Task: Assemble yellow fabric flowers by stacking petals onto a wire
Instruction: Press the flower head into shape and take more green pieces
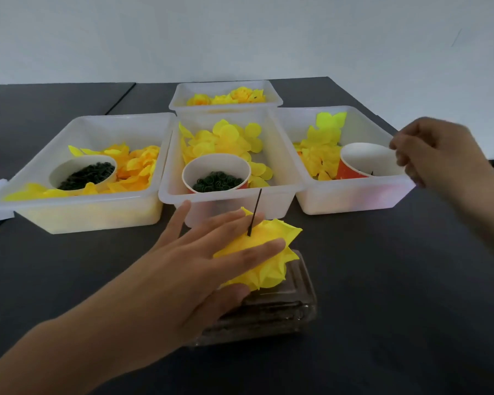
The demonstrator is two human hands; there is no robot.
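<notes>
Petals (pixel 257 252) lie under the left hand's (pixel 183 269) spread fingers; right hand (pixel 434 149) curled, blurred, perhaps empty.

A plain pale grey-white wall (pixel 240 32) fills the upper part of the view, evenly lit. Below it a dark grey tabletop (pixel 397 295) stretches to its far edge, a seam (pixel 120 98) crossing it at the far left.

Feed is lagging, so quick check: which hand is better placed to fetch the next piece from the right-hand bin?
Right. The right hand hovers with curled fingers over the paper cup in the right bin. The left hand lies flat on the yellow flower, steadying it round the wire.
</notes>
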